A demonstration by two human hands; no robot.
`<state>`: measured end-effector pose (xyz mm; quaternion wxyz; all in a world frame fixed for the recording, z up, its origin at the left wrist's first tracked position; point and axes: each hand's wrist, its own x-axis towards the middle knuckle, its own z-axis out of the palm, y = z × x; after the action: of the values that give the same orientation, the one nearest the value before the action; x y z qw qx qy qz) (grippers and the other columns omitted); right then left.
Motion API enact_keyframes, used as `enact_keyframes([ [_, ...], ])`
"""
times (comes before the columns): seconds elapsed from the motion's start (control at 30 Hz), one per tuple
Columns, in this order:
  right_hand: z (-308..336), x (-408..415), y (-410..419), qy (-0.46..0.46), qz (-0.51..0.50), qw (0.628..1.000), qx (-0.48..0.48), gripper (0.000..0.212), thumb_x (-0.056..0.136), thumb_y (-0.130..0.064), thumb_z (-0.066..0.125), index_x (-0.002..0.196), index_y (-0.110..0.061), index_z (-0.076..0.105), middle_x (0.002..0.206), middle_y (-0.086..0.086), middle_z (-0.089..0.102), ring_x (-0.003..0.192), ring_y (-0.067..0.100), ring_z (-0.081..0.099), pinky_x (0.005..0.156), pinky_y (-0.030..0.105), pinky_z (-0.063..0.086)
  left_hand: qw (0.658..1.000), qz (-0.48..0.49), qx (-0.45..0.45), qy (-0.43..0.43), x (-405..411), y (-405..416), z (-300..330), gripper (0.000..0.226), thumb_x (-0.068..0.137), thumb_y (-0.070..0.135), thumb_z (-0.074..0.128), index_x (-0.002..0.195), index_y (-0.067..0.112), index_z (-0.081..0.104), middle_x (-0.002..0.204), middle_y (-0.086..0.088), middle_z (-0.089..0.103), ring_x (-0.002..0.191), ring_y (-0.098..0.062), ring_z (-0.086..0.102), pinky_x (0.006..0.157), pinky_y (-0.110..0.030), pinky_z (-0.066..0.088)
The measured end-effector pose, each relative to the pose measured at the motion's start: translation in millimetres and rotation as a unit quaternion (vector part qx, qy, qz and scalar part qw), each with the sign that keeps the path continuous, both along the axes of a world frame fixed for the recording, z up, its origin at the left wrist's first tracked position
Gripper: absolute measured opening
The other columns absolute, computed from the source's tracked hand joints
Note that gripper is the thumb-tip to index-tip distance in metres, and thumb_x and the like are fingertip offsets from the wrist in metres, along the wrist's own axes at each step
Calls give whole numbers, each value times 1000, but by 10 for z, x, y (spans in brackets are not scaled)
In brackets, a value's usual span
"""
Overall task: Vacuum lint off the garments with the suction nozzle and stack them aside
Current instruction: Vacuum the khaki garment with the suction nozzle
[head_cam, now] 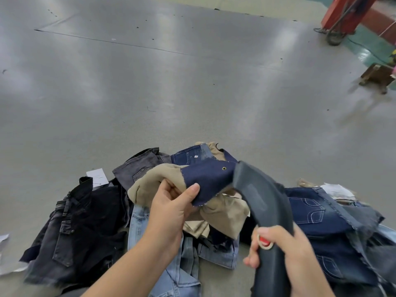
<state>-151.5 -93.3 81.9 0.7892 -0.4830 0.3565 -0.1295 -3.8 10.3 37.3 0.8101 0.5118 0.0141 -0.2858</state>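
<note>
My left hand [171, 202] pinches a navy denim garment with tan fleece lining [205, 179], lifted over the pile, thumb on the navy side. My right hand [282, 251] grips the dark grey suction nozzle [261, 194] near its red button. The nozzle's mouth touches the navy cloth beside a brass eyelet. Under both hands lies a heap of garments: black jeans [72, 228] on the left, light blue jeans [182, 266] in the middle, dark blue jeans [321, 221] on the right.
All of it sits on a wide grey table surface [171, 82]. White paper tags [97, 175] lie by the pile's left side. A red machine frame [347, 11] and a small wooden stool [377, 77] stand on the green floor far right.
</note>
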Motion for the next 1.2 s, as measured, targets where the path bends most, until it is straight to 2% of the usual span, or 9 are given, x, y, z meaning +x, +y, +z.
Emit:
enact_keyframes([
  [0.17,45,-106,-233,-50,-102,993,-42,38,54,-11,59,86,6,48,56,17,51,37,25,46,42,34,49,986,-129,78,-73,160,90,86,21,91,-2,55,99,17,57,89,-2,69,81,-14,62,68,-24,48],
  [0.3,-65,-85,-249,-75,-46,993,-73,56,61,-13,61,112,9,52,81,16,72,43,24,52,49,35,52,916,-340,130,-169,300,186,246,24,80,17,62,103,22,63,93,0,66,85,-12,62,76,-21,49],
  [0.5,-198,165,-77,-31,21,992,-119,49,52,-28,71,100,-23,66,56,24,58,46,32,55,49,36,47,857,-432,98,-264,311,188,377,39,83,13,57,112,38,62,103,13,63,90,-2,58,81,-18,46],
  [0.67,-271,236,-2,-13,-36,998,-59,43,61,-18,69,103,-14,62,55,18,54,39,28,49,43,32,44,871,-350,161,-305,293,96,215,33,89,11,63,114,30,55,100,17,65,86,3,57,79,-14,41],
  [0.77,-251,222,-19,-19,-85,996,-17,22,77,-5,60,99,-8,59,57,14,53,40,24,49,42,30,44,874,-168,350,-292,245,94,111,35,80,48,68,102,23,56,100,8,63,95,-8,59,84,-25,43],
  [0.9,-273,233,-65,-13,-118,991,-65,19,80,-7,60,95,-17,62,67,13,60,53,25,57,49,34,50,866,-129,418,-243,3,272,82,81,60,93,41,84,16,51,86,7,47,85,-29,47,76,-40,38],
  [1.03,-330,263,-28,17,-112,984,-140,38,64,-25,67,101,-30,64,84,-3,70,81,21,65,71,34,49,816,-87,471,-323,-154,412,243,76,47,100,17,89,40,38,98,30,39,85,-2,36,76,-30,31],
  [1.1,-338,286,-35,28,-116,983,-142,33,67,-24,67,98,-35,65,84,-5,70,83,19,65,73,34,49,775,-206,516,-302,-86,454,309,100,39,104,2,79,28,54,81,14,61,71,1,53,69,-29,43],
  [1.2,-316,317,-80,33,-139,982,-125,22,62,-26,66,81,-36,67,74,-3,65,75,20,61,69,35,48,700,-424,536,-210,-4,472,333,119,29,107,2,87,27,70,83,10,72,81,-3,66,86,-29,50],
])
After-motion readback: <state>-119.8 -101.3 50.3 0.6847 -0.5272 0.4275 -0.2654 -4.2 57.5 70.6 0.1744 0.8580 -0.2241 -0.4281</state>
